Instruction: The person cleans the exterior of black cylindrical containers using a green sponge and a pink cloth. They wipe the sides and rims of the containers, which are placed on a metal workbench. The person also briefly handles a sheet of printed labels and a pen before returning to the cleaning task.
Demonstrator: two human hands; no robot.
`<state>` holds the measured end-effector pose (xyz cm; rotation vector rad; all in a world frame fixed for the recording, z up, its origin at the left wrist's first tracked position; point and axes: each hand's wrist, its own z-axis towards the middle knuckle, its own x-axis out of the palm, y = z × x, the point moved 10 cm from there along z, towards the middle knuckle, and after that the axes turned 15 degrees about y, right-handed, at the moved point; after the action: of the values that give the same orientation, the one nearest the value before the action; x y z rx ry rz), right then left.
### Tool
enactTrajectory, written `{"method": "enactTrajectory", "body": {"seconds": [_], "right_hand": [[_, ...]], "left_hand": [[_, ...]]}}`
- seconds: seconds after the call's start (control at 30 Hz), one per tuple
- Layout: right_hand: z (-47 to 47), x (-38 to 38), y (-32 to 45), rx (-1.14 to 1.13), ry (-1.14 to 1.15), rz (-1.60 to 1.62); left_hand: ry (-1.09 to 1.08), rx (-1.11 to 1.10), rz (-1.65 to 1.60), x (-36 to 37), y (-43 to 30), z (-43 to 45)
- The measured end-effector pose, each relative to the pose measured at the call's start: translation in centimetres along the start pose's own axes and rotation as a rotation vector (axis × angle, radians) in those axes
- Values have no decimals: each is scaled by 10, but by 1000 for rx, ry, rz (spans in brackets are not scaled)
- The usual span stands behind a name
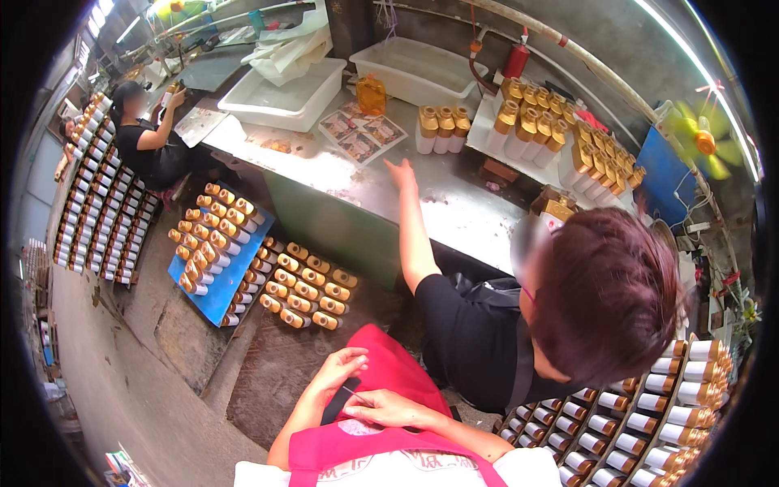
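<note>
My left hand (pixel 342 367) is held over the lap of my red apron (pixel 389 359), its fingers bent; whether something small is between them cannot be seen. Just below it, my right hand (pixel 389 408) rests against the apron. A thin dark strip (pixel 358 394) runs from under its fingers towards my left wrist, and whether the hand grips it is unclear. In front of me stand rows of gold-topped white bottles (pixel 313 277) near the floor. More such bottles sit on a blue board (pixel 249 262).
A co-worker in black (pixel 481 341) sits close on my right, one hand (pixel 400 173) reaching over the metal table (pixel 450 207). White plastic tubs (pixel 292 103), decorated sheets (pixel 363 134) and bottles (pixel 443 131) stand or lie there. Bottle racks (pixel 103 201) flank both sides; another worker (pixel 143 134) sits far left.
</note>
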<state>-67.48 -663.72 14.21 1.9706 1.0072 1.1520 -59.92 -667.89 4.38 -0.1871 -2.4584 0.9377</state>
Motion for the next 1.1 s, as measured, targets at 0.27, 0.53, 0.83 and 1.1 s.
{"method": "enactTrajectory", "body": {"seconds": [0.27,0.53,0.83,1.1], "right_hand": [[25,-56,6,-16,-16,186],[65,-131,-1,23,-71,360],[96,-193,1,-75,-187,649],[104,-239,-15,-158,-392,770]], "left_hand": [[-32,112,-432,-60,-47,64],[-110,251,-569,-160,-148,177],[-369,280,-528,-254,-264,353],[-420,302,-568,-309,-293,458]]}}
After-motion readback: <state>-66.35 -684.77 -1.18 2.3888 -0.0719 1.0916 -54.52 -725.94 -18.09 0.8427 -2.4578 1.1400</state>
